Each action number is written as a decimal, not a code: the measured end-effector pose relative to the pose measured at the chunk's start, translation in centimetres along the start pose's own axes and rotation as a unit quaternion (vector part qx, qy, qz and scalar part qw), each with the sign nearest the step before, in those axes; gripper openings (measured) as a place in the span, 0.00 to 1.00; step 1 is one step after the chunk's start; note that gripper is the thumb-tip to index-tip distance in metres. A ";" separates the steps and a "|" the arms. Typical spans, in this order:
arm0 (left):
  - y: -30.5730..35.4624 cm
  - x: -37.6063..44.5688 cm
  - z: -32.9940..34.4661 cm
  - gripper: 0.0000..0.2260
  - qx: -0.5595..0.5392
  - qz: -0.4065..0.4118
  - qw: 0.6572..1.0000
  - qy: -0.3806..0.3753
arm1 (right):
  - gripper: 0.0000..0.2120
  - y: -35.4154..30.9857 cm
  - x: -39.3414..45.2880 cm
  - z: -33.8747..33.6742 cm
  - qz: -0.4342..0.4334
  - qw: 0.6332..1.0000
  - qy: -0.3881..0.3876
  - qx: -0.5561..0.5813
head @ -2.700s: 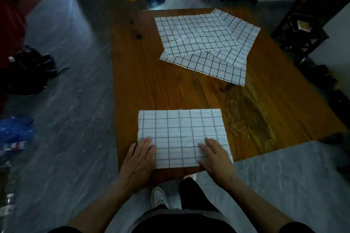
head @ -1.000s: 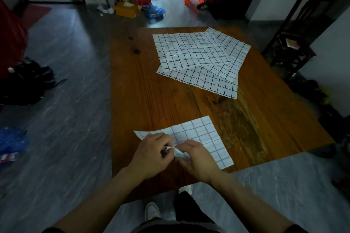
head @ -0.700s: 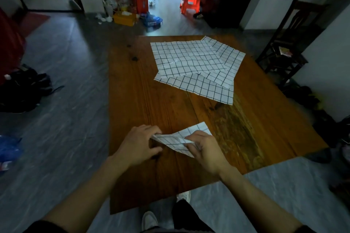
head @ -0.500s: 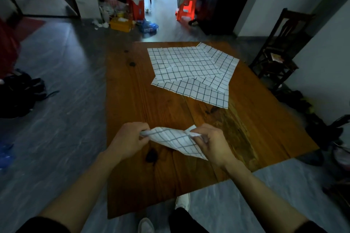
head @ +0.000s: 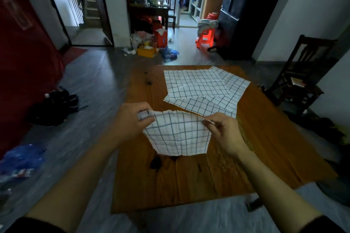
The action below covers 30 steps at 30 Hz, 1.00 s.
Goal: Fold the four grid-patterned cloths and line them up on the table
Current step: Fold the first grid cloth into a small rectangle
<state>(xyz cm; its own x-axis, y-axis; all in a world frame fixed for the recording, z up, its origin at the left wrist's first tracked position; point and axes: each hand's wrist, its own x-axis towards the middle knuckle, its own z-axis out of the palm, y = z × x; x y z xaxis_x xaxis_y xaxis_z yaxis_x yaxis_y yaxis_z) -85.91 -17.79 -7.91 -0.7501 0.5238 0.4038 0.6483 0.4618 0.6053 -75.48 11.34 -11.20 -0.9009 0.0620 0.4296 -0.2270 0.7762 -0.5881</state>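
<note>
We hold a folded grid-patterned cloth [head: 179, 135] up over the near middle of the wooden surface [head: 265, 147], our left hand [head: 130, 122] pinching its upper left corner with curled fingers [head: 145, 115] and our right hand [head: 222, 131] pinching the upper right corner the same way, so the cloth hangs slack between them (its lower edge looks close to the wood, though we cannot tell whether it touches). Farther back on the surface, toward the right, the unfolded grid-patterned cloths [head: 200, 87] lie spread flat and overlapping, well apart from our hands. A dark wooden chair [head: 303, 73] stands beyond the surface's right edge.
</note>
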 end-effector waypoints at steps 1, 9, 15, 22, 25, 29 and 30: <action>1.0 -0.1 -0.3 0.05 -0.002 -0.006 1.000 0.011 | 0.07 -0.1 0.0 -0.6 -0.002 1.000 0.007 0.002; 7.0 -3.0 -0.4 0.05 -0.006 -0.045 0.998 0.038 | 0.09 0.4 -2.3 -3.5 -0.024 0.998 0.019 0.054; 7.9 -6.4 1.3 0.07 -0.025 -0.077 0.995 0.061 | 0.08 1.1 -5.5 -3.1 -0.032 0.997 -0.004 0.076; 6.3 -6.3 2.0 0.07 -0.065 -0.127 0.986 0.083 | 0.09 1.5 -4.9 -1.6 -0.007 0.995 -0.025 0.095; 4.0 -4.8 2.4 0.07 -0.076 -0.148 0.982 0.087 | 0.06 2.2 -3.2 -0.2 0.026 0.992 -0.053 0.108; -0.2 -2.0 3.6 0.10 -0.093 -0.181 0.976 0.080 | 0.07 3.3 -0.8 2.3 0.102 0.986 -0.071 0.113; -1.4 -1.3 4.1 0.10 -0.094 -0.188 0.975 0.078 | 0.07 3.7 -0.2 3.0 0.116 0.985 -0.073 0.109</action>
<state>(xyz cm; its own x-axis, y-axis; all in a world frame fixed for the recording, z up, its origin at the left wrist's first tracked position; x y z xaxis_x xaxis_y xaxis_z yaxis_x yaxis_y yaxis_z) -85.32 -16.23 -12.08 -0.9502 0.2216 0.2193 0.2995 0.4535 0.8394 -77.27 12.27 -15.51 -0.9777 0.1196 0.1727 -0.0679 0.5979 -0.7987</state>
